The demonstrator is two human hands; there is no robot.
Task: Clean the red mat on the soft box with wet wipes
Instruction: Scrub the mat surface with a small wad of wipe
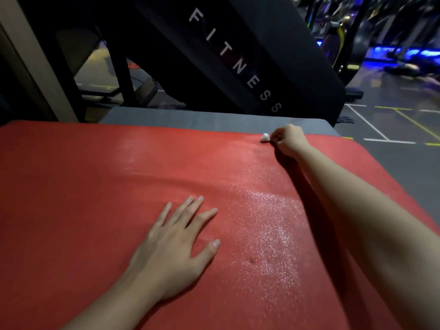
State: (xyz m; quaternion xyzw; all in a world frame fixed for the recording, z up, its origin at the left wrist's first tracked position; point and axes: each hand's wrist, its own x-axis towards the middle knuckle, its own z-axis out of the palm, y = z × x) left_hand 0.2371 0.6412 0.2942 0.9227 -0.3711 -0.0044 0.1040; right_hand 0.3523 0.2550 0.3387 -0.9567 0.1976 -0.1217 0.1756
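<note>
Here, red mat: spread over the top of the soft box, filling most of the view; a fold runs across its middle.
Wet patches: one glistening streak right of centre, a fainter one towards the far left.
Dent: a small dimple in the mat, within the near wet streak.
Wet wipe: a small white wad touching the mat at its far edge, right of centre.
Right hand: arm stretched forward, fingers curled, pinching the wipe at the fingertips.
Left hand: flat on the near part of the mat, palm down, fingers straight and spread, holding nothing.
Soft box: a grey strip of its top shows beyond the mat's far edge.
Black panel: slanted behind the box, lettered FITNESS in white.
Floor: dark, with white and yellow lines at right.
Gym machines: dim, blue-lit, far right.
</note>
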